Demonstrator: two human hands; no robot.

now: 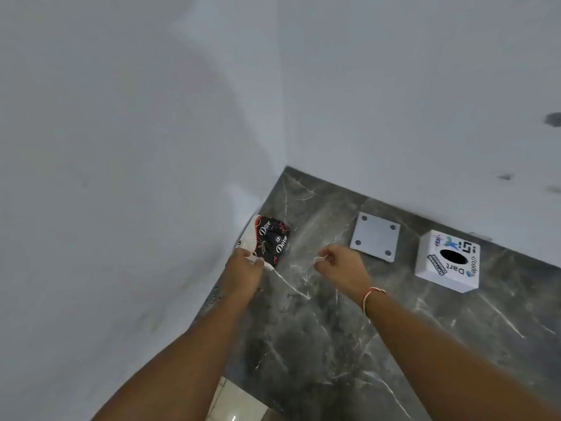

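1. The left hand (246, 270) gripped the near edge of the black, white and red plastic Dove sachet pack (271, 240), fingers curled round it. The pack lay just beyond that hand, on the dark grey marble counter (334, 344).
2. The right hand (340, 265), apart from the pack, pinched a small pale scrap (318, 260); what it was could not be told.
3. The step was judged to be tearing a sachet open. A left grip close to the tear line and a short, level right pull were called for.
4. The grey square metal plate (375, 237), just beyond the right hand, required no contact.

home corner, marble counter (334, 344), plain walls (121, 117)
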